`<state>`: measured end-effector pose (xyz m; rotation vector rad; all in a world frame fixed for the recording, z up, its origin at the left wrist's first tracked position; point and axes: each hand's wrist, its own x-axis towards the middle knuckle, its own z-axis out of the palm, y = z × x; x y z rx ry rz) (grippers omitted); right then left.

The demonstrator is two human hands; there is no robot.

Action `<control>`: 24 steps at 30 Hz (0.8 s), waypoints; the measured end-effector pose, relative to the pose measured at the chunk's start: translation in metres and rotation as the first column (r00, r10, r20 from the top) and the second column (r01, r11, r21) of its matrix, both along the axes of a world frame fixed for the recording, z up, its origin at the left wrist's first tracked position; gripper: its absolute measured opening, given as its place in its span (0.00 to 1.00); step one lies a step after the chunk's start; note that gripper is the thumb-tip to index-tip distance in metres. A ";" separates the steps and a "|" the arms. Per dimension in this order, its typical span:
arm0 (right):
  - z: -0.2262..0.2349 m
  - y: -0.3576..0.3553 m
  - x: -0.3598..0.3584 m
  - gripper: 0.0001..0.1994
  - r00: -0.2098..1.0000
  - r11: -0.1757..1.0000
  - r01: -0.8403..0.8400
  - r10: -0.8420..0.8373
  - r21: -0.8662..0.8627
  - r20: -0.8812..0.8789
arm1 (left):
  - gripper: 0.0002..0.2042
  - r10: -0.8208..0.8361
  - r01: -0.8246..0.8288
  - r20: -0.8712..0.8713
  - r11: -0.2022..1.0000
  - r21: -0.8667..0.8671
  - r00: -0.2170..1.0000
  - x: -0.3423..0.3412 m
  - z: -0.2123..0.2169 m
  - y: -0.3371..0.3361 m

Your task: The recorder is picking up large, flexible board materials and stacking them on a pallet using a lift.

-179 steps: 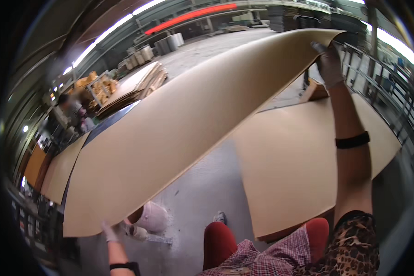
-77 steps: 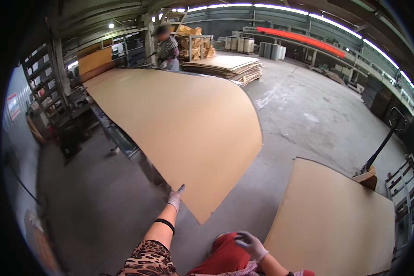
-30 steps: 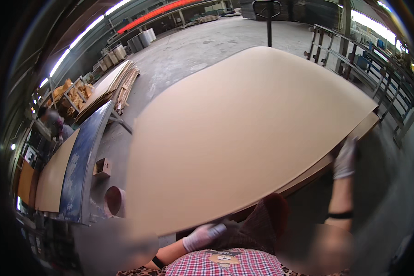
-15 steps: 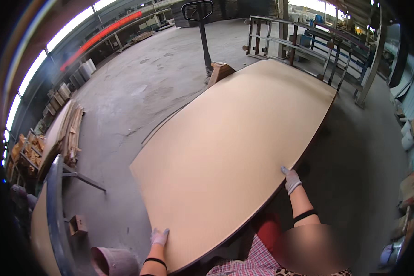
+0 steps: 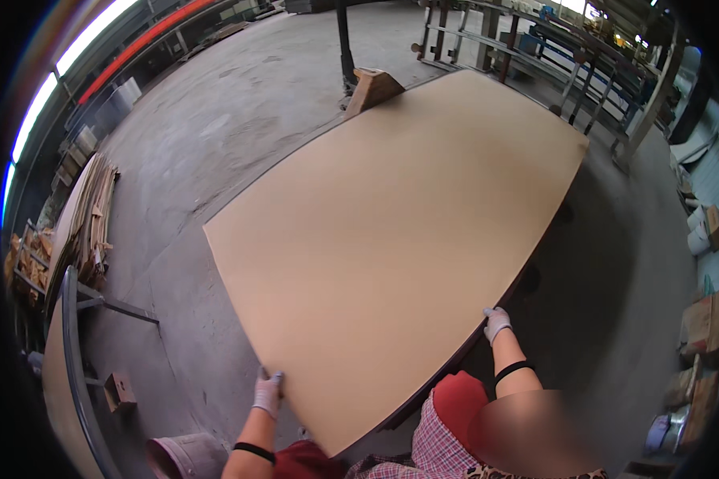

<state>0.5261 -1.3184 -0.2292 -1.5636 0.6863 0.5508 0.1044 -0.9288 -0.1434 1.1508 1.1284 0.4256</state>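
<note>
A large, thin tan board (image 5: 391,239) lies flat before me and fills the middle of the view, with a dark layer showing beneath its near right edge. My left hand (image 5: 268,393), in a pale glove, grips its left edge close to the near corner, thumb on top. Further along, the near right edge is held by my gloved right hand (image 5: 497,323); the fingers beneath it are hidden.
A wooden block (image 5: 373,89) and a dark upright handle post (image 5: 344,48) stand behind the board. Metal racking (image 5: 527,48) is at far right. At left are stacked sheets (image 5: 88,211), a metal-framed stand (image 5: 73,351), a small box (image 5: 120,393) and a bucket (image 5: 185,458).
The board's left corner has moved away from me and its near corner has come into view. My left hand is slightly further up the left edge. My view has tilted down.
</note>
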 end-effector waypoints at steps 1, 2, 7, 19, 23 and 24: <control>-0.029 -0.020 0.007 0.18 0.991 0.992 -0.115 0.119 -0.055 0.068 | 0.21 0.008 -0.007 0.019 0.997 -0.071 1.000 0.021 -0.039 -0.011; -0.061 -0.074 0.018 0.18 0.970 0.968 -0.192 0.213 -0.163 0.122 | 0.21 -0.085 0.095 0.056 0.976 -0.194 0.995 0.068 -0.053 -0.050; -0.057 -0.001 -0.038 0.15 1.000 0.996 0.013 -0.011 0.083 -0.020 | 0.22 0.126 -0.139 -0.090 0.978 -0.154 0.988 0.027 -0.149 -0.044; -0.043 -0.031 -0.031 0.20 0.999 0.999 -0.034 0.034 -0.040 -0.007 | 0.24 -0.009 -0.054 -0.185 0.941 -0.334 0.983 0.048 -0.155 -0.069; -0.023 -0.011 -0.042 0.19 0.997 0.996 -0.051 0.055 0.073 -0.051 | 0.27 -0.048 0.023 -0.132 0.983 -0.183 0.990 0.035 -0.157 -0.046; -0.026 -0.005 -0.044 0.19 0.992 0.993 -0.104 0.107 0.050 -0.067 | 0.27 -0.058 0.044 -0.196 0.996 -0.073 0.979 0.028 -0.167 -0.019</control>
